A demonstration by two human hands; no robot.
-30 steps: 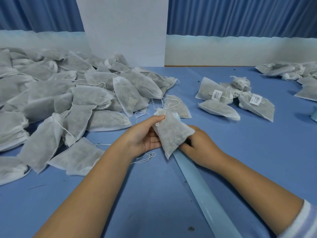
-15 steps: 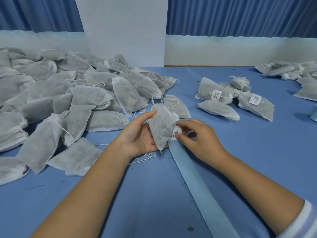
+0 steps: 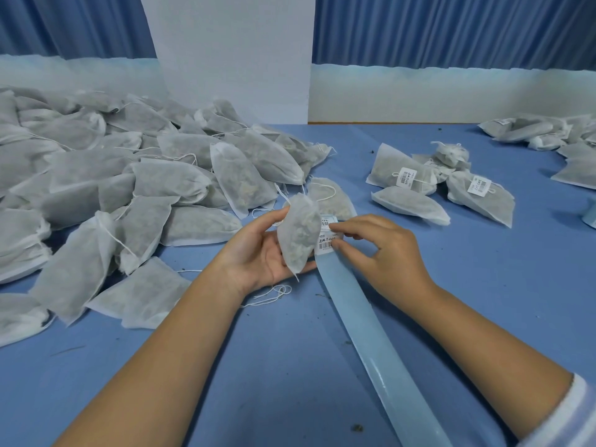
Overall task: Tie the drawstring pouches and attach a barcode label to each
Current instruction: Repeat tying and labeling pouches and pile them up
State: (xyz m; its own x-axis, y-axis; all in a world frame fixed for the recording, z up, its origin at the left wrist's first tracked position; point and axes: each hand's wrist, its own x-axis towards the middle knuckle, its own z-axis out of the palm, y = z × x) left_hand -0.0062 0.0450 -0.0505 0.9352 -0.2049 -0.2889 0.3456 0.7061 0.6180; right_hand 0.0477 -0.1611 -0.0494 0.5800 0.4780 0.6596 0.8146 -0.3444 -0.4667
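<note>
My left hand (image 3: pixel 258 253) holds a white gauze drawstring pouch (image 3: pixel 298 233) upright at the table's centre, thumb on its top and fingers under it. A pale blue label backing strip (image 3: pixel 371 333) runs from the pouch toward the lower right. At the strip's far end sits a white barcode label (image 3: pixel 325 241). My right hand (image 3: pixel 377 250) pinches that label's edge with curled fingertips, right beside the pouch. A loose drawstring (image 3: pixel 274 293) lies on the table under my left wrist.
A big heap of unlabelled pouches (image 3: pixel 113 188) fills the left side of the blue table (image 3: pixel 290 382). Three or so labelled pouches (image 3: pixel 412 185) lie at the centre right, and another pile (image 3: pixel 548 133) sits far right. A white pillar (image 3: pixel 232 59) stands behind.
My left hand has turned the pouch upright and moved it left off the strip. My right hand has come out from under the pouch and now pinches the barcode label.
</note>
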